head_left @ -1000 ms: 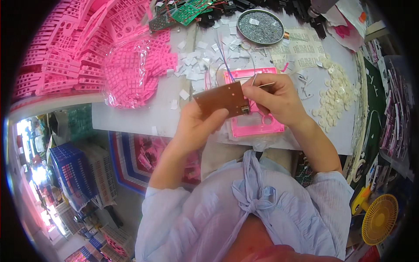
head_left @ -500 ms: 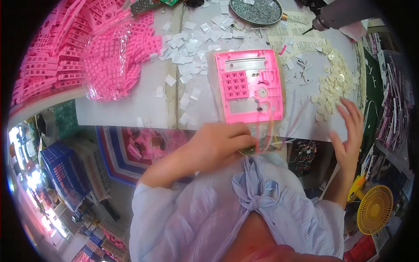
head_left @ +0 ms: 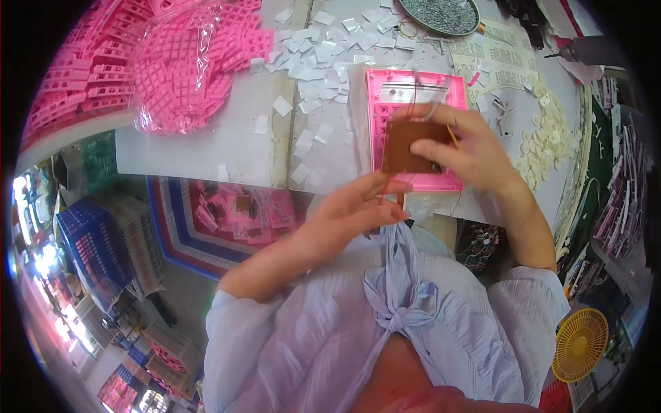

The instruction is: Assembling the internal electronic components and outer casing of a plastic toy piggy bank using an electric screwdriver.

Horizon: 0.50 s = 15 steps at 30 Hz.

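My right hand [head_left: 475,148] grips a brown circuit board [head_left: 403,148] with thin wires, its thumb lying across the flat face. The board is held over a pink plastic casing [head_left: 453,180] and covers much of its middle. My left hand [head_left: 351,210] is at the board's lower left corner, with its fingers drawn together around a small reddish piece that I cannot make out. Whether those fingertips touch the board is unclear. Thin wires [head_left: 415,86] stick up past the board's far edge.
White square pieces [head_left: 323,51] lie scattered left of the casing. A bag of pink parts [head_left: 182,82] is at the far left, a dish of small metal pieces [head_left: 441,15] at the back. Cream discs [head_left: 544,141] are heaped at right, below a power screwdriver [head_left: 585,51].
The board has risen from near my body to over the casing, now in my right hand. My right hand has moved left from beside the cream discs. The whole view has shifted slightly.
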{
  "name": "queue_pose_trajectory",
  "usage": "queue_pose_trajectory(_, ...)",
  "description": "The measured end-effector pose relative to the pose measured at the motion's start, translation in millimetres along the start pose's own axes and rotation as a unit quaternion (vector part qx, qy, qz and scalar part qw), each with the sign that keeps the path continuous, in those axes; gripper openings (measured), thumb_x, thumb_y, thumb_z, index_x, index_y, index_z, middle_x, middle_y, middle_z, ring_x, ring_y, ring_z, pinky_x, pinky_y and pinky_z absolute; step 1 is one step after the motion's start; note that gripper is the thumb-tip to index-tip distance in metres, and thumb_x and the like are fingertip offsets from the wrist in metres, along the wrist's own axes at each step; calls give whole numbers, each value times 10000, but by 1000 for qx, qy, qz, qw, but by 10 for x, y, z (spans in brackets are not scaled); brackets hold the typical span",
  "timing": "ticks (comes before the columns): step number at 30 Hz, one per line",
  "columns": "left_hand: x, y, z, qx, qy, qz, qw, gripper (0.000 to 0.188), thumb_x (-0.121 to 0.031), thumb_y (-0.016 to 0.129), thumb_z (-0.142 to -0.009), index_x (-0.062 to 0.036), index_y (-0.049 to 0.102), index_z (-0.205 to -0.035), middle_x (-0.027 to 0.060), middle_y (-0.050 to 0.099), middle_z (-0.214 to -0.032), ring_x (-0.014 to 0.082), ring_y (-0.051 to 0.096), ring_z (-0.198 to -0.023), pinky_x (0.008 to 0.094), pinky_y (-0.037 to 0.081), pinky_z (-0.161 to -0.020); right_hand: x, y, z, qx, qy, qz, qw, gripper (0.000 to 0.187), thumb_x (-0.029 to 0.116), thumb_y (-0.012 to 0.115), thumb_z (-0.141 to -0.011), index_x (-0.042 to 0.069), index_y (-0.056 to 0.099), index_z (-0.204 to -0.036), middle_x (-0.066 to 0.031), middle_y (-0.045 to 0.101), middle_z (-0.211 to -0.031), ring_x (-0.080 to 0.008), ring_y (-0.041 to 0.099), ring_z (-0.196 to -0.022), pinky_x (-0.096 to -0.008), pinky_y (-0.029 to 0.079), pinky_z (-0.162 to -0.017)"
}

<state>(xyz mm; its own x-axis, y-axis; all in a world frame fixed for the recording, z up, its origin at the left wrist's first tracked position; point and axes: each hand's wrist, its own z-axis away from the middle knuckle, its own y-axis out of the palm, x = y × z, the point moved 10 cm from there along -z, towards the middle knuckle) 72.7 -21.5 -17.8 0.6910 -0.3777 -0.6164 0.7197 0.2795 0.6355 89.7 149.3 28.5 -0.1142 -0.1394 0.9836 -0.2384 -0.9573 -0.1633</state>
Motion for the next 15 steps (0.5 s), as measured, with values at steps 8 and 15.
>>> queue_pose_trajectory(8, -625, 85, 382, -70, 186, -529, 825, 591, 0, 674, -876, 5, 506, -1443, 182, 615, -1328, 280, 631, -1151, 357, 499, -991, -216, -55, -228, 2, 95, 61, 994, 435, 105, 709, -895, 25, 626, -1314, -111, 740, -1023, -177, 710, -864, -320, 561, -760)
queue_pose_trajectory(15, -899, -111, 314, -151, 215, -567, 781, 379, -15, 722, -830, 0, 652, -1203, 136, 682, -1119, 273, 660, -969, 368, 532, -797, -45, -28, -310, 4, 51, 288, 956, 428, 187, 732, -877, 16, 628, -1255, -229, 715, -957, -389, 696, -867, -436, 546, -765)
